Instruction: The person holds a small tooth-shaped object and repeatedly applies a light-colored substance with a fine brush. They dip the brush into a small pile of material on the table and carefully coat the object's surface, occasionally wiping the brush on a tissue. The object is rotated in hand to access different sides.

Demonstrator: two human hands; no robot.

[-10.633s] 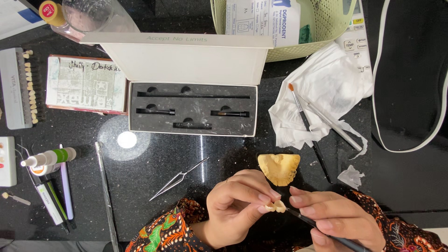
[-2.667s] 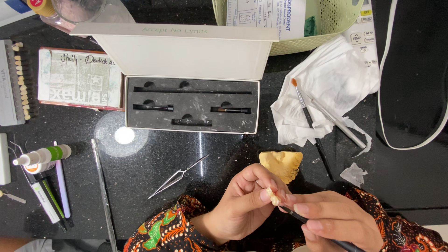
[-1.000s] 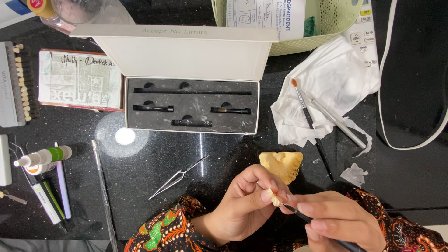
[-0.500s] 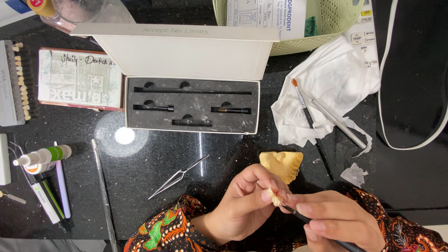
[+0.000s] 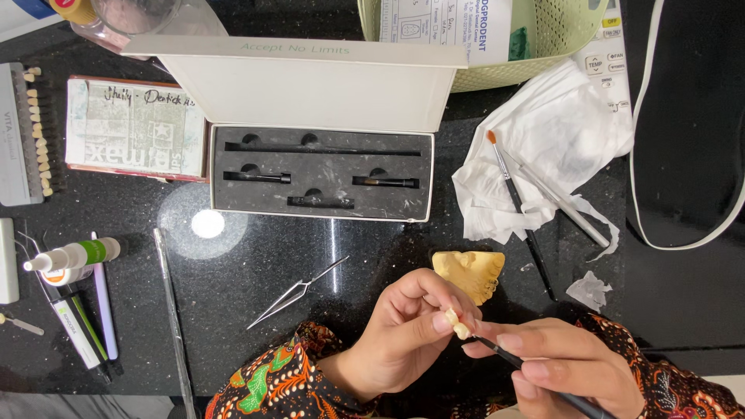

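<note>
Head view: my left hand [image 5: 403,334] pinches a small tooth-coloured crown [image 5: 458,324] between thumb and fingertips, and my right hand [image 5: 570,368] pinches a thin dark brush [image 5: 504,358], its tip touching the crown. A slack pinch could drop it. The yellow plaster model [image 5: 469,271] lies just beyond my pinch. My pose matches that of half a second ago.
</note>
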